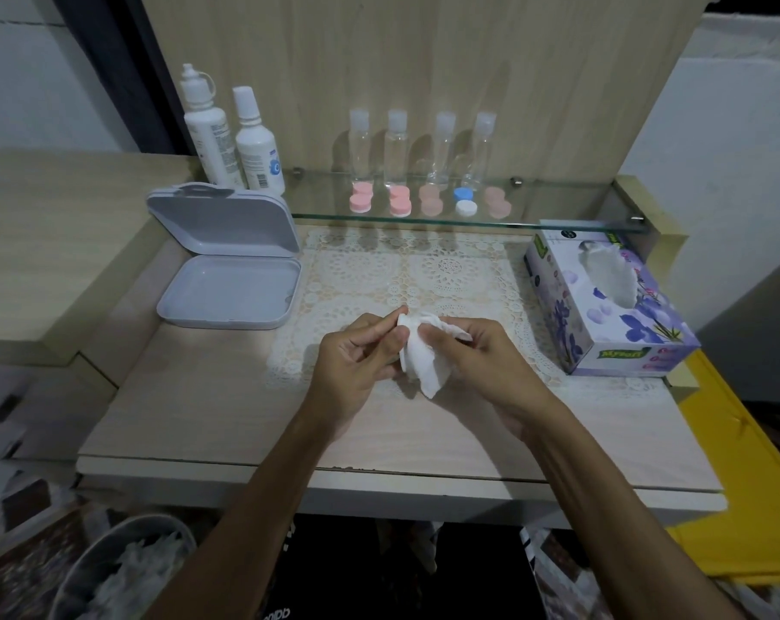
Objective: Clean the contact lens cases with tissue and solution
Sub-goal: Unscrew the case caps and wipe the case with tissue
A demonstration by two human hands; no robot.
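Tissue (419,351) between both hands (424,351)

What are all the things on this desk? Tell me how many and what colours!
solution bottles: 2, white, back left beside the glass shelf
clear bottles: 4, see-through with pale caps, in a row on the glass shelf
lens cases: 5 on the glass shelf, four pink, one blue and white
box: 1, grey, lid open, left on the desk
lace mat: 1, cream, middle of the desk
tissue box: 1, purple flowers, right
bin: 1, grey, lower left, white scraps inside
tissue: 1, white, crumpled, held by both hands
left hand: pinches the tissue
right hand: grips the tissue
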